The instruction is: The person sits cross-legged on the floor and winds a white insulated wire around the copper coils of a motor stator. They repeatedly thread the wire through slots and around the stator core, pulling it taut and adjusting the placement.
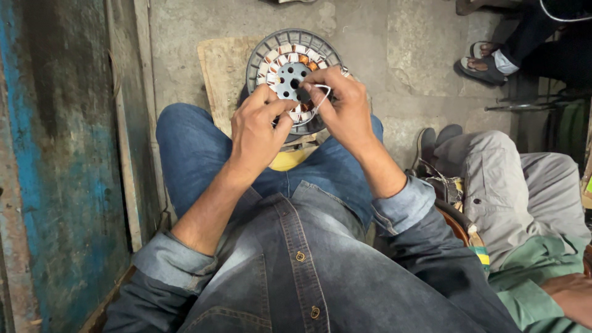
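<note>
Head view looks down on one round motor stator (285,61), a grey ring with copper-and-white wound slots around a perforated metal hub, propped on the person's knees above a wooden board (219,74) that lies on the concrete floor (419,55). Its flat face tilts up toward the camera, so its axis points roughly at the viewer; being a disc, it has no long side to speak of.

Two hands work at its lower edge. Left hand (258,126) has its grip closed tight, thumb and forefinger pinched together on something small at the stator's rim; what exactly sits between them is too small to tell. Right hand (345,108) is likewise closed, fingers curled and pinching one thin white wire (322,92), which loops out from the fingertips and back toward the windings. Both hands touch or nearly touch each other over the stator.

Beside the person on the right, a second person in grey trousers (512,179) sits close, and one sandalled foot (484,65) of a third rests farther off.
</note>
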